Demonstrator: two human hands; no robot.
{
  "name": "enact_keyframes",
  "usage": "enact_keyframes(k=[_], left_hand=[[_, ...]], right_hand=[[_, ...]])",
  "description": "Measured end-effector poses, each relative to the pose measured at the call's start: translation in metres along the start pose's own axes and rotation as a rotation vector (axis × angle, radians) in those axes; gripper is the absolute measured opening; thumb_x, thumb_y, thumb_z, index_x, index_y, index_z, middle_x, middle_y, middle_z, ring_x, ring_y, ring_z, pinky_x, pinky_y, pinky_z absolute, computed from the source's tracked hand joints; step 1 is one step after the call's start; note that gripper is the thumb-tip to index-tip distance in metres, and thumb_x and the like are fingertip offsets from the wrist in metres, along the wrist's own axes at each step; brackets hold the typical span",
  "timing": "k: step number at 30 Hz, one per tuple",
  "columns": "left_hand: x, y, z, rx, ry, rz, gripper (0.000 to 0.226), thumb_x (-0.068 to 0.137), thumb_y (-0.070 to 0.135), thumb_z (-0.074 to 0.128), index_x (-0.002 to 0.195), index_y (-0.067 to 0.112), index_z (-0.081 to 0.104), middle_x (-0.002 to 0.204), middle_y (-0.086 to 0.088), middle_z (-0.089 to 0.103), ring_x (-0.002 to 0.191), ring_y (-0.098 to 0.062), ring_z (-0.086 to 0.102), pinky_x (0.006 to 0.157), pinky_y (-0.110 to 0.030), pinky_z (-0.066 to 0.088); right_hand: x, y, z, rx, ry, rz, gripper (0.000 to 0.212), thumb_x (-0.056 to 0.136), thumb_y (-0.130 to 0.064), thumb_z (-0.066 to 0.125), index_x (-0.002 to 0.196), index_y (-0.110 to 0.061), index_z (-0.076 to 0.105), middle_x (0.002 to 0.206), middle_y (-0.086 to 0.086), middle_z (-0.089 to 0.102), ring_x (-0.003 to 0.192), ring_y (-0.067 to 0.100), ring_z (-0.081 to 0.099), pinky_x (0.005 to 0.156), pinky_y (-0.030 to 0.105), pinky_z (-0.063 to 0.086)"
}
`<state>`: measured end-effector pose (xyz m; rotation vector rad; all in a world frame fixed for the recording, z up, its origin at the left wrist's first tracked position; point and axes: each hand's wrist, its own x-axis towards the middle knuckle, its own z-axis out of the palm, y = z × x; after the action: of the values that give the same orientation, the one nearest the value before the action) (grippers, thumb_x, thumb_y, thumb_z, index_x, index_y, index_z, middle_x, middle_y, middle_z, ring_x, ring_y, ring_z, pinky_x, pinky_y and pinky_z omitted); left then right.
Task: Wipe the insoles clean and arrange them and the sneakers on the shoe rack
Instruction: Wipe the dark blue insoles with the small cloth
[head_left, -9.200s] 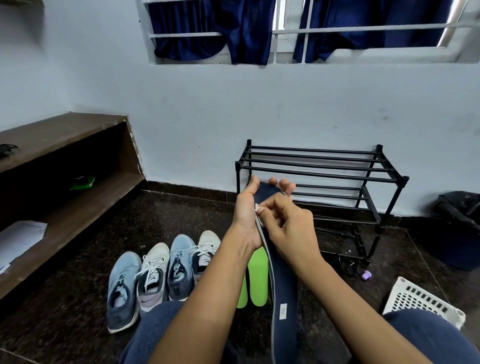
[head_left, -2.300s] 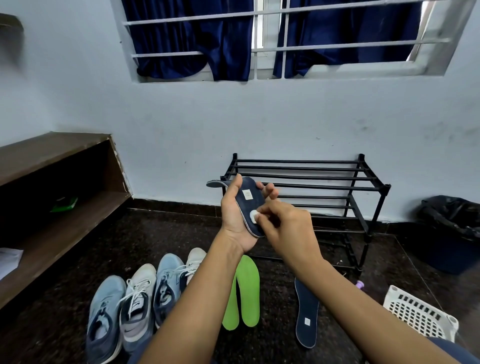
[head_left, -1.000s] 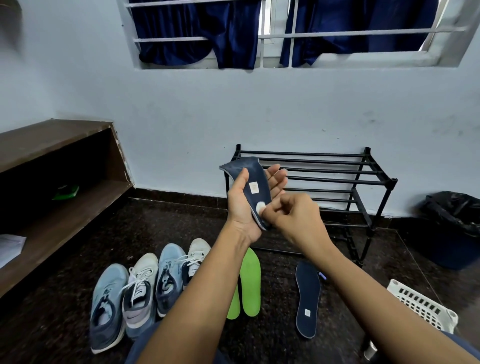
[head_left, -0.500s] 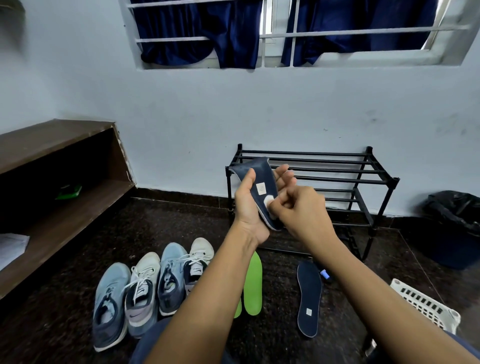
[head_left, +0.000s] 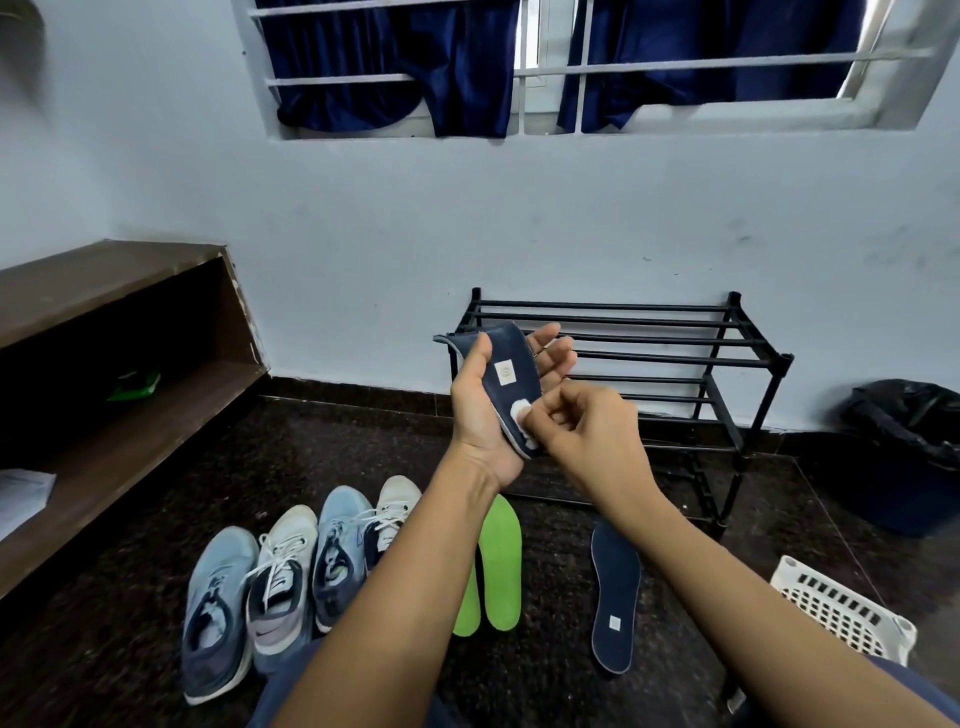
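Note:
My left hand (head_left: 485, 415) grips a navy insole (head_left: 506, 371) held up in front of the black shoe rack (head_left: 675, 358), its top end curling over my thumb. My right hand (head_left: 592, 431) pinches a small white wad (head_left: 519, 410) and presses it on the insole's lower part. A second navy insole (head_left: 615, 597) lies on the dark floor below the rack. Two green insoles (head_left: 498, 566) lie side by side left of it. Several sneakers (head_left: 291, 577), blue and white, stand in a row at lower left.
A brown wooden shelf unit (head_left: 119, 415) runs along the left wall with a green item (head_left: 132, 387) and paper inside. A white plastic basket (head_left: 841, 608) sits at lower right. A dark bin with a black bag (head_left: 904, 452) stands by the right wall.
The first navy insole went down on the floor and my left hand took up the second. Over the last second the white wad has rubbed back and forth on its lower part.

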<state>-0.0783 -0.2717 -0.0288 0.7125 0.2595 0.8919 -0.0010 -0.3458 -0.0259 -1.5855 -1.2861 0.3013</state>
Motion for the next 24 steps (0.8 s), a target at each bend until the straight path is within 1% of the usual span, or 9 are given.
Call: enact_keyframes(k=[3,5,9,12,14,16,19,22,24], left_hand=[[0.002,0.005,-0.003,-0.029,-0.009,-0.010,0.065,0.094,0.054,0.033,0.092,0.005,0.076,0.095,-0.013,0.070,0.091,-0.025,0.068,0.089,-0.036,0.049],[0.002,0.007,-0.002,-0.060,0.001,-0.015,0.065,0.093,0.054,0.034,0.092,0.005,0.076,0.094,-0.012,0.070,0.089,-0.024,0.069,0.086,-0.035,0.052],[-0.002,0.006,0.004,-0.056,0.048,-0.019,0.059,0.096,0.052,0.035,0.096,0.005,0.070,0.091,-0.011,0.070,0.088,-0.023,0.070,0.085,-0.033,0.054],[-0.008,0.000,0.010,-0.004,0.062,-0.087,0.050,0.095,0.050,0.037,0.097,0.007,0.064,0.089,-0.008,0.069,0.089,-0.021,0.068,0.081,-0.030,0.055],[-0.010,0.001,0.010,0.003,0.066,-0.106,0.049,0.095,0.049,0.038,0.096,0.008,0.065,0.087,-0.008,0.069,0.088,-0.021,0.069,0.082,-0.030,0.055],[-0.009,0.007,0.007,-0.014,0.082,-0.088,0.050,0.096,0.049,0.038,0.093,0.007,0.065,0.085,-0.008,0.069,0.084,-0.021,0.070,0.085,-0.032,0.053],[-0.005,0.016,0.001,-0.042,0.112,-0.043,0.053,0.097,0.050,0.036,0.095,0.005,0.064,0.085,-0.009,0.069,0.085,-0.023,0.070,0.084,-0.035,0.053],[-0.002,0.019,-0.001,-0.063,0.132,-0.030,0.052,0.096,0.050,0.037,0.096,0.005,0.063,0.084,-0.009,0.068,0.085,-0.023,0.069,0.080,-0.034,0.056],[-0.004,0.017,0.002,-0.060,0.128,-0.044,0.051,0.096,0.050,0.038,0.095,0.006,0.063,0.082,-0.008,0.067,0.083,-0.022,0.069,0.078,-0.033,0.056]], right_hand=[[0.001,-0.002,-0.003,0.069,-0.184,0.088,0.014,0.078,-0.014,0.073,0.068,-0.006,0.068,0.058,0.004,0.062,0.047,0.004,0.045,0.049,0.016,0.036],[0.000,-0.005,-0.005,0.111,-0.242,0.093,0.011,0.078,-0.012,0.072,0.069,-0.006,0.069,0.058,0.006,0.062,0.048,0.008,0.045,0.048,0.016,0.036],[-0.004,-0.009,-0.002,0.073,-0.112,-0.021,0.008,0.078,-0.014,0.072,0.070,-0.011,0.070,0.057,-0.006,0.061,0.049,0.000,0.049,0.052,0.012,0.038],[-0.005,-0.011,0.002,0.103,0.019,-0.107,0.004,0.079,-0.014,0.073,0.077,-0.012,0.070,0.064,-0.007,0.066,0.056,0.000,0.057,0.059,0.009,0.042],[-0.004,-0.014,0.001,0.063,0.000,-0.121,0.006,0.080,-0.017,0.072,0.080,-0.011,0.070,0.067,-0.005,0.065,0.057,0.000,0.055,0.059,0.006,0.040],[-0.003,-0.015,-0.001,-0.016,-0.096,-0.108,0.008,0.081,-0.019,0.072,0.081,-0.012,0.071,0.066,-0.003,0.063,0.055,0.001,0.053,0.056,0.006,0.038],[-0.002,-0.016,-0.002,-0.134,-0.204,-0.121,0.009,0.082,-0.021,0.070,0.078,-0.014,0.070,0.062,-0.004,0.064,0.056,0.005,0.055,0.061,0.017,0.045],[-0.005,-0.015,0.002,-0.231,-0.186,-0.165,0.010,0.083,-0.023,0.068,0.077,-0.014,0.069,0.062,-0.004,0.063,0.059,0.011,0.058,0.065,0.024,0.047],[-0.006,-0.014,0.003,-0.212,-0.117,-0.197,0.010,0.082,-0.021,0.068,0.077,-0.013,0.068,0.063,-0.003,0.064,0.058,0.011,0.058,0.062,0.021,0.046]])
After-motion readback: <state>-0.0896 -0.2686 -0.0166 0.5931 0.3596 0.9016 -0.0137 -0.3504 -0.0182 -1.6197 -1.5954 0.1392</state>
